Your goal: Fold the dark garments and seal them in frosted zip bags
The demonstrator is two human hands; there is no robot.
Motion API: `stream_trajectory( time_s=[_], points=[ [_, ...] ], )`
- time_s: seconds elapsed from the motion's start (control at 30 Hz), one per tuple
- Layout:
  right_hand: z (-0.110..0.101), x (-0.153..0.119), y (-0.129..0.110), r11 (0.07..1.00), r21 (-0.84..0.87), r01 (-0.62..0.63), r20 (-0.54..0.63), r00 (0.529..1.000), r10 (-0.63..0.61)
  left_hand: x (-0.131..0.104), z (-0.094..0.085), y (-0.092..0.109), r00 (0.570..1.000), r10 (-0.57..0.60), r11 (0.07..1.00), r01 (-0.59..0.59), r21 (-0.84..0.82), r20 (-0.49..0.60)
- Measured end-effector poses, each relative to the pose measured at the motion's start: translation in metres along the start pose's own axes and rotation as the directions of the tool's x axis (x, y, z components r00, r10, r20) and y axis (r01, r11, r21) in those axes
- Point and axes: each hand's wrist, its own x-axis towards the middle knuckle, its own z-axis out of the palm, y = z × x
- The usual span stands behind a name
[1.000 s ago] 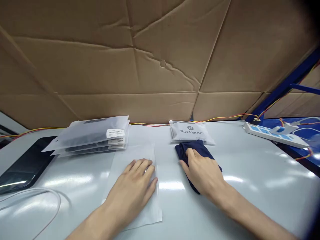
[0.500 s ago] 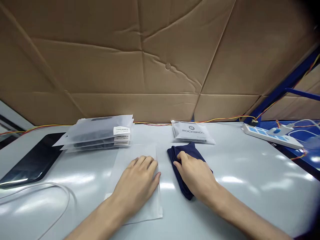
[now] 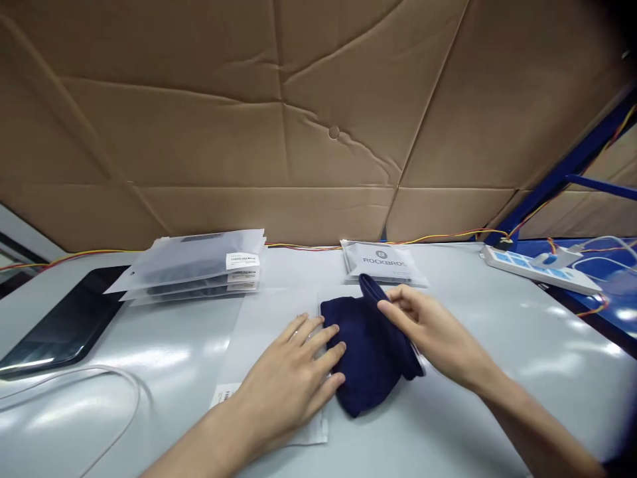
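A folded navy-blue cloth item (image 3: 365, 352) lies on the table, its right part lifted up in a fold. My right hand (image 3: 428, 328) pinches that raised fold between thumb and fingers. My left hand (image 3: 293, 378) lies flat with fingers spread, its fingertips touching the cloth's left edge. Under the left hand is a flat frosted plastic bag (image 3: 253, 338) with a white barcode label (image 3: 223, 393) partly covered by the hand. What kind of garment the cloth is, I cannot tell.
Several filled frosted bags with labels (image 3: 199, 259) are stacked at the back left, over a black tablet-like device (image 3: 64, 318). A ROCKBROS bag (image 3: 383, 261) lies behind the cloth. A power strip (image 3: 542, 269) is at right, a white cable (image 3: 132, 392) at left, cardboard (image 3: 223, 146) behind.
My right hand has moved right, lifting the cloth's right part into a fold and spreading the cloth wider. My left hand has shifted slightly right and down, onto the cloth's edge.
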Motion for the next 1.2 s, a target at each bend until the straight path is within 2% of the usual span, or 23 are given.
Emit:
stream_trajectory(
  time_s=[0.07, 0.13, 0.17, 0.23, 0.3, 0.33, 0.4, 0.47, 0.57, 0.67, 0.77, 0.9, 1.03, 1.13, 1.2],
  points=[
    [-0.031, 0.0, 0.013, 0.996, -0.091, 0.0, -0.011, 1.0, -0.001, 0.0, 0.001, -0.003, 1.0, -0.029, 1.0, 0.029, 0.003, -0.003],
    [-0.059, 0.001, 0.028, 0.966, -0.252, -0.051, -0.035, 0.998, 0.043, 0.001, 0.002, -0.004, 0.998, -0.055, 0.998, 0.055, 0.01, -0.019],
    [-0.069, 0.001, 0.035, 0.937, -0.339, -0.087, -0.103, 0.993, 0.055, 0.001, 0.003, -0.005, 0.998, -0.063, 0.998, 0.064, 0.016, -0.028],
    [-0.079, 0.001, 0.046, 0.849, -0.505, -0.154, -0.293, 0.956, -0.001, 0.002, 0.003, -0.005, 0.996, -0.075, 0.997, 0.076, 0.025, -0.041],
    [-0.076, 0.002, 0.053, 0.804, -0.577, -0.144, -0.347, 0.934, -0.083, 0.003, 0.003, -0.005, 0.995, -0.086, 0.996, 0.088, 0.033, -0.053],
    [-0.071, 0.004, 0.056, 0.802, -0.591, -0.087, -0.307, 0.944, -0.123, 0.003, 0.003, -0.005, 0.994, -0.09, 0.995, 0.092, 0.035, -0.058],
    [-0.06, 0.008, 0.062, 0.799, -0.594, 0.099, -0.137, 0.965, -0.222, 0.003, 0.004, -0.005, 0.994, -0.094, 0.995, 0.096, 0.039, -0.056],
    [-0.049, 0.014, 0.069, 0.742, -0.611, 0.275, 0.03, 0.945, -0.326, 0.003, 0.004, -0.006, 0.995, -0.092, 0.995, 0.094, 0.043, -0.047],
    [-0.041, 0.024, 0.082, 0.649, -0.655, 0.387, 0.13, 0.904, -0.408, 0.004, 0.003, -0.009, 0.996, -0.088, 0.995, 0.089, 0.038, -0.031],
    [-0.037, 0.029, 0.091, 0.628, -0.663, 0.407, 0.123, 0.887, -0.446, 0.008, 0.001, -0.01, 0.995, -0.098, 0.995, 0.099, 0.031, -0.036],
    [-0.035, 0.029, 0.094, 0.632, -0.668, 0.392, 0.082, 0.884, -0.461, 0.017, -0.002, -0.003, 0.989, -0.132, 0.991, 0.132, 0.003, -0.068],
    [-0.031, 0.028, 0.096, 0.637, -0.673, 0.375, 0.051, 0.883, -0.466, 0.04, 0.001, 0.022, 0.992, -0.116, 0.989, 0.11, -0.097, -0.054],
    [-0.03, 0.027, 0.097, 0.644, -0.675, 0.36, 0.035, 0.888, -0.459, 0.063, 0.014, 0.044, 0.997, -0.065, 0.997, 0.066, -0.047, 0.038],
    [-0.031, 0.026, 0.098, 0.657, -0.671, 0.342, 0.022, 0.896, -0.444, 0.071, 0.013, 0.044, 0.991, -0.131, 0.988, 0.133, -0.078, 0.036],
    [-0.034, 0.025, 0.098, 0.669, -0.667, 0.329, 0.011, 0.902, -0.432, 0.067, 0.004, 0.038, 0.969, -0.248, 0.953, 0.24, -0.183, -0.022]
  ],
)
